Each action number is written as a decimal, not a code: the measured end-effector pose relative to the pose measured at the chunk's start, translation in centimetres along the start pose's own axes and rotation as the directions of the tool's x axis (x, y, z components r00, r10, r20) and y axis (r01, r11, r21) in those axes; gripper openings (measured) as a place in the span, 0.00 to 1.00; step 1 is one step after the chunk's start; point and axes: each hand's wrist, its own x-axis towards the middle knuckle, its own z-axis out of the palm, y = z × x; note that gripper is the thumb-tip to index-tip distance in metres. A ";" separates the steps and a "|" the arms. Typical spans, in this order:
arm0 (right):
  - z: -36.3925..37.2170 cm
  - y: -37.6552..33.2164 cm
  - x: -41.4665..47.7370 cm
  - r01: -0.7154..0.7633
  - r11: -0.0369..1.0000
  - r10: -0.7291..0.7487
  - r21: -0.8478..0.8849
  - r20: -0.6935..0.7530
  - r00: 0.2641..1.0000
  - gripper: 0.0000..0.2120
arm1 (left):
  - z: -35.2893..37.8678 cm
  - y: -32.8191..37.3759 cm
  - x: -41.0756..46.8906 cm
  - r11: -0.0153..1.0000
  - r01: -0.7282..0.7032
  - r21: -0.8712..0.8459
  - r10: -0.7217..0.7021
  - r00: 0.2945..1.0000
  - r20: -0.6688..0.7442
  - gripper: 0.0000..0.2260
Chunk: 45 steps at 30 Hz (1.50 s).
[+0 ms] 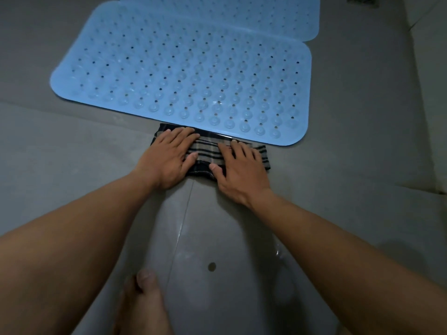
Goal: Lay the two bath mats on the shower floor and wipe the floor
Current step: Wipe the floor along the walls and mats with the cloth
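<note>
Two blue perforated bath mats lie flat on the grey tiled shower floor (72, 165). The near mat (183, 76) fills the middle of the view, and the far mat (242, 13) lies just behind it, their edges touching. A folded dark striped cloth (208, 151) lies on the floor against the near mat's front edge. My left hand (167, 158) presses flat on the cloth's left half. My right hand (242, 170) presses flat on its right half. Fingers of both hands are spread over the cloth.
The floor in front of the cloth shines wet, with a grout line (186, 213) running toward me and a small dark round spot (212, 266). My bare foot (142, 303) stands at the lower left. A raised ledge (425, 117) borders the floor on the right.
</note>
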 end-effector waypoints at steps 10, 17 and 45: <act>0.9 -1.0 1.2 0.146 0.989 -0.146 -0.019 0.027 0.989 0.36 | -0.2 -3.3 -0.6 1.000 -0.021 0.006 0.021 1.000 0.006 0.29; 1.2 -3.7 3.1 0.141 0.988 -0.143 0.061 0.031 0.989 0.37 | -0.7 -6.6 -0.9 0.997 -0.037 0.063 0.035 0.999 0.020 0.29; 3.1 -21.5 12.9 0.219 0.969 -0.233 0.117 0.120 0.965 0.31 | -4.2 -26.6 -5.1 0.992 0.097 0.082 -0.112 0.975 0.193 0.31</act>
